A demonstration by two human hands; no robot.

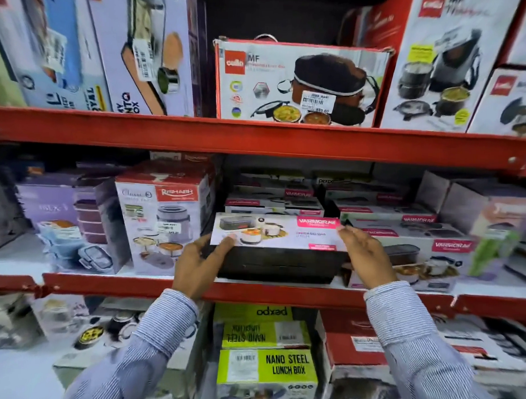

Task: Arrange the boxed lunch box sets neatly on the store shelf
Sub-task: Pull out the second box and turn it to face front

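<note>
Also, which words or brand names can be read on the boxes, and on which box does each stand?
"VARMORA": held box, pink label.
"RISHABH": grey box left of it.
"cello", "MF": red-edged box, upper shelf.
"NANO STEEL LUNCH BOX": green box, lower shelf.
"pexpo", upside down: green box above it.
Price stickers: too blurred.

Small print under the pink logo on the Varmora box [277,231] is blurred and unreadable. Its lower left corner is hidden by the left hand [198,264]. Price sticker figures on the Cello box [301,82] are too small to confirm. Far-left and far-right upper-shelf boxes are cut off by the frame edges.
</note>
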